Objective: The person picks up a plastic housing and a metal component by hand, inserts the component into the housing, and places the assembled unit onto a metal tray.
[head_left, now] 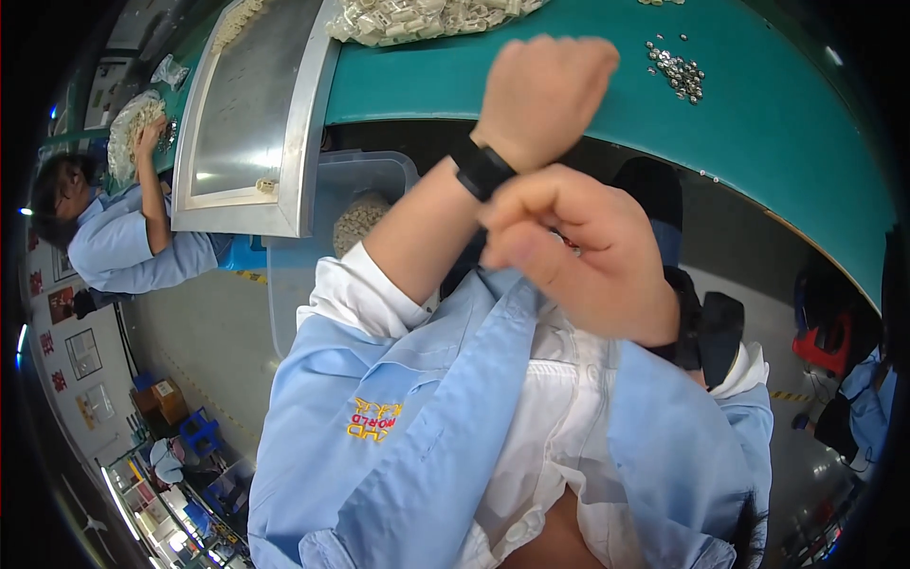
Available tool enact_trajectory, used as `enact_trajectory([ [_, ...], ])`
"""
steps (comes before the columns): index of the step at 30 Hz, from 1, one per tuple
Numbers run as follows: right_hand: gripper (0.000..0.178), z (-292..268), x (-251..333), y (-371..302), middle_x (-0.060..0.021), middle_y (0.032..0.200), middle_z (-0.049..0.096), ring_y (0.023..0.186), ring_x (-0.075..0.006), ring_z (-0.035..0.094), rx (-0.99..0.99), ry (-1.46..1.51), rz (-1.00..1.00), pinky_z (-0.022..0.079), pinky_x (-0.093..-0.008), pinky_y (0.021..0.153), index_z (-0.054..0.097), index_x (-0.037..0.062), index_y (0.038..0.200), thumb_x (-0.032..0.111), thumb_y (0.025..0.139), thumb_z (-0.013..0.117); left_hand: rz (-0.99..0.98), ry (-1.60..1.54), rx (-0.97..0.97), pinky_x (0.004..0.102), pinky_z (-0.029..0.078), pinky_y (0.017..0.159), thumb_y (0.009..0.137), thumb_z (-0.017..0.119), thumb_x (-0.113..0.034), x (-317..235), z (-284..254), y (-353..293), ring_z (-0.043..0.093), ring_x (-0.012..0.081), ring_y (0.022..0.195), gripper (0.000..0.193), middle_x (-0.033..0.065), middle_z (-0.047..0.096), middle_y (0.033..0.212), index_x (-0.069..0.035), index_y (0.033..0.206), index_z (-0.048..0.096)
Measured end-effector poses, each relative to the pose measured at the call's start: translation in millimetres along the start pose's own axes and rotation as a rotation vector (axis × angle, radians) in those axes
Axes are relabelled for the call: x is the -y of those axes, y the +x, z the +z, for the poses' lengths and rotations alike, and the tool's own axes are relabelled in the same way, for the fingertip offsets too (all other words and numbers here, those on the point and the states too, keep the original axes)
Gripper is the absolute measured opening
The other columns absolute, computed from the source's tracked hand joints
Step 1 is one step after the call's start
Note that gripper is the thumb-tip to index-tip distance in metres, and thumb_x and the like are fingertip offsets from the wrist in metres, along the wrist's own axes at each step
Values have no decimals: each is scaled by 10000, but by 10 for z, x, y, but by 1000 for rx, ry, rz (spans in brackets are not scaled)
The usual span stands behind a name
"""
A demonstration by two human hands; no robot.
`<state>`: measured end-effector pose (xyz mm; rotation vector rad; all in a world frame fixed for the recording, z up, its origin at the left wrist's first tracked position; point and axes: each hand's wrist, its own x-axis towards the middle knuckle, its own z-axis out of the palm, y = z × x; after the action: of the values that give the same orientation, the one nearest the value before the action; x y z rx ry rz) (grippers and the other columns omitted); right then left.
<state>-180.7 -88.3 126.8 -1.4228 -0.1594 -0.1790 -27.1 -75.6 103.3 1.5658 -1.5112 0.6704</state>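
My left hand [545,100] is stretched over the near edge of the green table [417,85]. Its back faces up and its fingers curl under, so whatever they hold is hidden. A black band [485,173] circles that wrist. Close below it, my right hand [592,251] is curled, thumb and fingertips drawn together beside the band. A small shiny bit [567,243] shows in its palm, too little to name. On the right wrist is a black watch [706,327]. A pile of small shiny metal pieces [678,74] lies on the table to the right.
A metal-framed tray [256,104] juts past the table edge at left, above a clear plastic bin [284,313] with a bag of beige parts [360,223]. Pale plastic parts [427,17] fill a bag behind. A co-worker [142,232] reaches into another bag at far left.
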Motion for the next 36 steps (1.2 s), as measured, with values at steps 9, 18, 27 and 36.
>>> enact_trajectory([
  [9, 349, -161, -348, -175, -55, 818, 564, 696, -222, 524, -355, -932, -531, 419, -312, 632, 549, 68, 868, 291, 689, 750, -666, -568, 123, 336, 419, 588, 859, 535, -163, -98, -81, 80, 536, 222, 652, 94, 60, 563, 694, -80, 878, 575],
  [18, 364, -26, -147, 182, -30, 841, 564, 779, -238, 533, -329, -1273, -600, 386, -333, 703, 562, 102, 832, 326, 610, 742, -292, -129, 372, 327, 429, 644, 826, 581, -176, -433, -21, 76, 547, 268, 703, 107, 106, 580, 752, -86, 883, 589],
  [27, 148, -750, 278, 48, -53, 821, 591, 752, -209, 562, -348, -1238, -457, 423, -302, 688, 612, 63, 854, 132, 738, 672, -756, -748, 208, 257, 435, 645, 875, 570, -266, 82, -272, 45, 544, 124, 687, 236, 20, 595, 728, -45, 934, 629],
  [36, 184, -1846, 265, 25, -33, 835, 601, 737, -86, 525, -519, -989, 311, 421, -206, 654, 593, -1, 934, 143, 828, 635, -779, -860, 301, 228, 439, 672, 892, 549, -267, 395, 99, 222, 531, 91, 728, 269, -3, 588, 765, -25, 965, 641],
])
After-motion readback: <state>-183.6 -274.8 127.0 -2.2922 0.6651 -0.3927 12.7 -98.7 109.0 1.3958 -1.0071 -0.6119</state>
